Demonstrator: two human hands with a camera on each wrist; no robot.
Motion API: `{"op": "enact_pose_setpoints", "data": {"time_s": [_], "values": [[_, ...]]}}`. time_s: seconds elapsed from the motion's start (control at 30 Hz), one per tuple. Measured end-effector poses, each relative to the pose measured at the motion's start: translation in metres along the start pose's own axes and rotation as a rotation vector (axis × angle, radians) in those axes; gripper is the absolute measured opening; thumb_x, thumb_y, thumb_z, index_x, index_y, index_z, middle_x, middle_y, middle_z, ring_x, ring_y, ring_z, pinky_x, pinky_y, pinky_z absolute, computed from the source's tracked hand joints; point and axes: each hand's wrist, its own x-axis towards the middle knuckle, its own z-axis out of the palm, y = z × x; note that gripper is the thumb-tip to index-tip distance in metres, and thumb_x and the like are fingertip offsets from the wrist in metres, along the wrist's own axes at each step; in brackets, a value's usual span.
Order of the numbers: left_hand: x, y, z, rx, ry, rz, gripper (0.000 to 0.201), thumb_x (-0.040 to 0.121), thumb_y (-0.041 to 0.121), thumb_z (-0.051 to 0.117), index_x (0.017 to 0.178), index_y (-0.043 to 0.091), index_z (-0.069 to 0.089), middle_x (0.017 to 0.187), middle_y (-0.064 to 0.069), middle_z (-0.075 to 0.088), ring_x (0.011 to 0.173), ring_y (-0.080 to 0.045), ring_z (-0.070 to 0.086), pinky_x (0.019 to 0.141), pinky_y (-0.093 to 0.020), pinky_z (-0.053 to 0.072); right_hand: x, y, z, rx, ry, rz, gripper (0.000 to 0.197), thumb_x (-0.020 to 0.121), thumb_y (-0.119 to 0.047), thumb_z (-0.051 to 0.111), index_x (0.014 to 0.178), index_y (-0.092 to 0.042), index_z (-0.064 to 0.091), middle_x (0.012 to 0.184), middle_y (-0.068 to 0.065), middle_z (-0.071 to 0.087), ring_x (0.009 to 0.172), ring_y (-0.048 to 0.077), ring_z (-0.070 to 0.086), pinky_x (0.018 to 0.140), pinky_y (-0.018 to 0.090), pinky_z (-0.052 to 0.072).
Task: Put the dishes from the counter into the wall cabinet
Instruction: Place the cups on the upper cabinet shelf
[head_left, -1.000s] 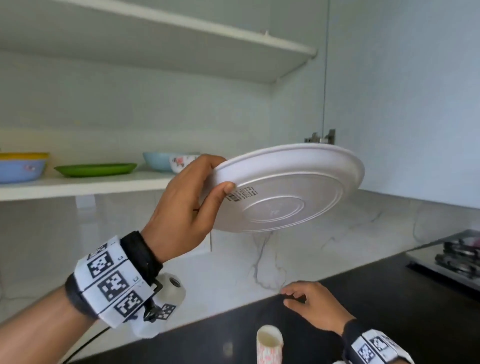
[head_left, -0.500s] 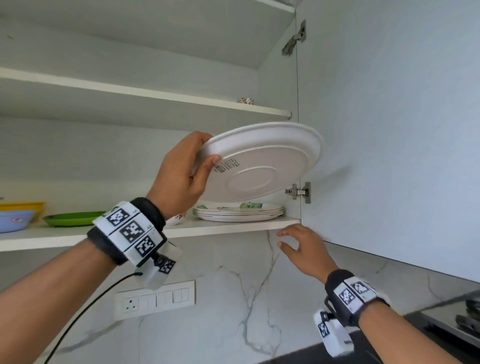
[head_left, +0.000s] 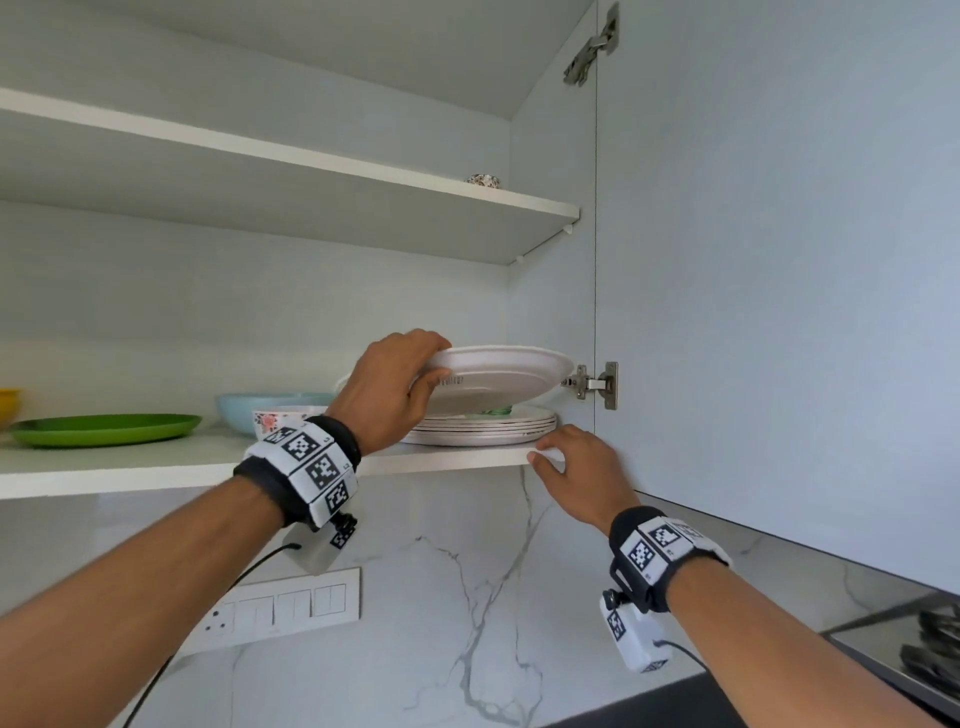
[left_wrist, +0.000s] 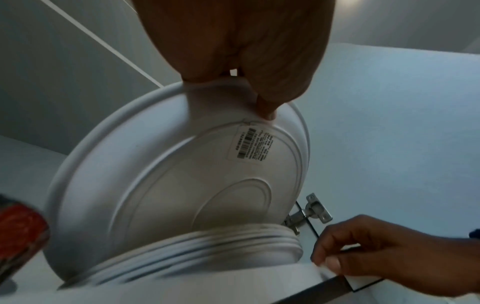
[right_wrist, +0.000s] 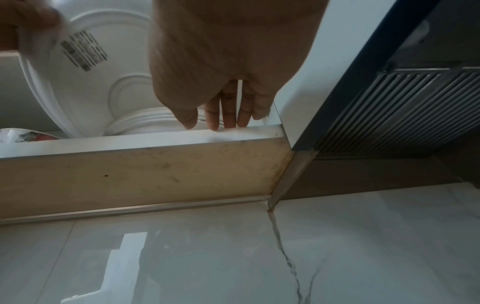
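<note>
My left hand (head_left: 395, 387) grips the near rim of a white plate (head_left: 498, 371), thumb under it by a barcode sticker (left_wrist: 252, 146). The plate hangs tilted just above a stack of white plates (head_left: 483, 428) at the right end of the lower cabinet shelf (head_left: 156, 467). Its far edge seems to reach the stack (left_wrist: 207, 253). My right hand (head_left: 576, 470) rests with straight fingers (right_wrist: 223, 117) on the shelf's front edge, right of the stack, and holds nothing.
On the same shelf stand a green plate (head_left: 104, 428), a light blue bowl (head_left: 260, 410), a floral bowl (head_left: 280, 418) and a yellow bowl (head_left: 8, 405). The open cabinet door (head_left: 779, 260) and its hinge (head_left: 597, 384) are close right of the plate. A small bowl (head_left: 483, 181) sits on the upper shelf.
My left hand has carried the white plate up from counter height into the cabinet and lowered it over the stack. My right hand rose from the counter to the shelf edge.
</note>
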Motion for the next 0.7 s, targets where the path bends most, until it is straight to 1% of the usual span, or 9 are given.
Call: {"op": "enact_pose_setpoints", "data": {"time_s": [0.1,0.23,0.3,0.4,0.47,0.53,0.6,0.63,0.7], "values": [[-0.001,-0.004,0.015,0.012,-0.042,0.003,0.018,0.093,0.022,0.051,0.105,0.012,0.060,0.089,-0.004,0.062,0.073,-0.025,0.053,0.066,-0.032,0.036,-0.001,0.005,0.006,0.019,0.077,-0.029,0.020,0.091,-0.031,0.064,0.101,-0.015,0.070,0.099,0.000,0.069,0.091,0.021,0.063,0.078,0.033,0.049],[-0.007,-0.004,0.035,0.083,-0.157,0.004,0.021,0.090,0.023,0.046,0.101,0.014,0.061,0.086,-0.003,0.062,0.071,-0.027,0.054,0.066,-0.038,0.043,-0.005,0.010,0.018,0.034,0.166,-0.043,0.013,0.088,-0.021,0.066,0.100,-0.016,0.068,0.097,-0.003,0.067,0.090,0.020,0.061,0.080,0.035,0.051],[-0.014,-0.003,0.047,0.121,-0.189,0.003,0.019,0.089,0.022,0.045,0.100,0.016,0.060,0.086,-0.002,0.062,0.070,-0.028,0.055,0.066,-0.040,0.045,-0.006,0.009,0.026,0.041,0.205,-0.035,0.014,0.086,-0.015,0.067,0.100,-0.016,0.067,0.097,-0.004,0.066,0.091,0.019,0.059,0.081,0.033,0.050],[-0.024,-0.004,0.061,0.160,-0.173,-0.016,0.016,0.092,0.020,0.045,0.100,0.018,0.058,0.085,0.000,0.059,0.070,-0.026,0.053,0.064,-0.037,0.041,-0.008,0.010,0.033,0.058,0.265,-0.020,0.018,0.082,-0.010,0.067,0.099,-0.016,0.067,0.098,-0.006,0.064,0.091,0.018,0.057,0.081,0.028,0.046],[-0.026,-0.006,0.068,0.178,-0.156,-0.016,0.018,0.093,0.021,0.043,0.102,0.019,0.058,0.086,0.001,0.058,0.071,-0.025,0.052,0.063,-0.035,0.037,-0.009,0.009,0.037,0.059,0.290,-0.021,0.018,0.082,-0.009,0.067,0.099,-0.016,0.067,0.097,-0.005,0.064,0.091,0.018,0.056,0.081,0.026,0.044],[-0.025,-0.006,0.072,0.183,-0.182,-0.012,0.023,0.094,0.025,0.039,0.105,0.019,0.059,0.087,0.001,0.059,0.071,-0.026,0.054,0.064,-0.036,0.038,-0.009,0.009,0.038,0.057,0.300,-0.027,0.018,0.082,-0.009,0.066,0.099,-0.015,0.066,0.098,-0.005,0.063,0.091,0.017,0.055,0.081,0.024,0.042],[-0.025,-0.007,0.078,0.200,-0.234,-0.015,0.032,0.094,0.035,0.035,0.108,0.020,0.059,0.088,0.001,0.060,0.073,-0.026,0.056,0.065,-0.036,0.039,-0.009,0.009,0.038,0.058,0.300,-0.025,0.019,0.083,-0.009,0.066,0.100,-0.016,0.066,0.099,-0.005,0.063,0.093,0.016,0.055,0.082,0.024,0.042],[-0.027,-0.007,0.080,0.216,-0.255,-0.019,0.035,0.094,0.040,0.034,0.109,0.020,0.059,0.089,0.001,0.060,0.074,-0.026,0.057,0.065,-0.036,0.039,-0.010,0.010,0.039,0.059,0.303,-0.024,0.019,0.083,-0.009,0.066,0.101,-0.016,0.066,0.099,-0.005,0.063,0.093,0.016,0.054,0.082,0.024,0.042],[-0.032,-0.008,0.085,0.245,-0.253,-0.021,0.036,0.093,0.044,0.037,0.111,0.020,0.058,0.092,0.001,0.059,0.077,-0.025,0.056,0.067,-0.036,0.039,-0.010,0.010,0.039,0.056,0.307,-0.023,0.020,0.083,-0.009,0.065,0.101,-0.015,0.066,0.100,-0.004,0.063,0.093,0.017,0.054,0.082,0.024,0.042]]}}
